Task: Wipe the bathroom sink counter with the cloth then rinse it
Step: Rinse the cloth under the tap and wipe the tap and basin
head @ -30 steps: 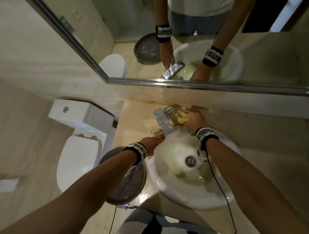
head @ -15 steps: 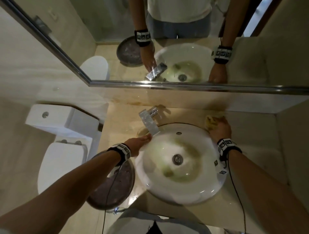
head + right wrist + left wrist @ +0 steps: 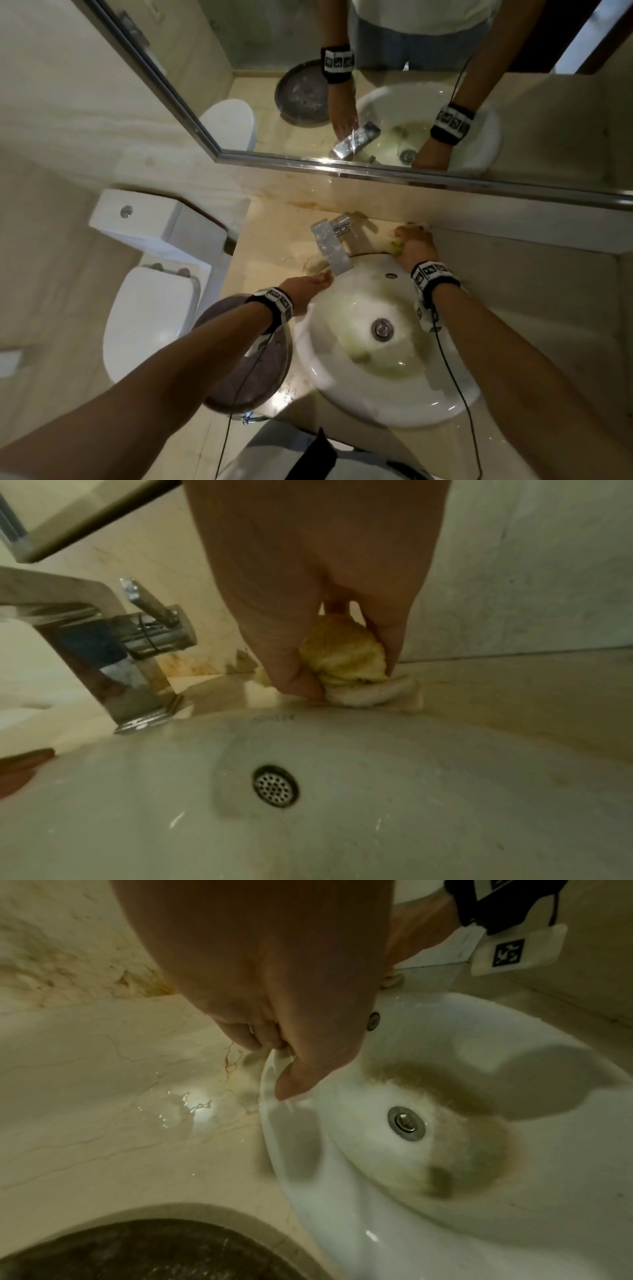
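Behind the sink (image 3: 387, 404), cloth (image 3: 346, 666) bunched in right hand (image 3: 416, 248).

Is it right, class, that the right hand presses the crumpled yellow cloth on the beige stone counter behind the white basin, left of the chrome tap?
Not quite. The right hand does press the crumpled yellow cloth on the beige stone counter behind the white basin, but right of the chrome tap, not left. The head view shows it.

Both forearms are bare, each wrist wrapped in a black band (image 3: 274, 303) with white square-patterned marker tiles. A thin black cable (image 3: 455, 370) trails back from the right wristband (image 3: 432, 275). The mirror shows a pale top.
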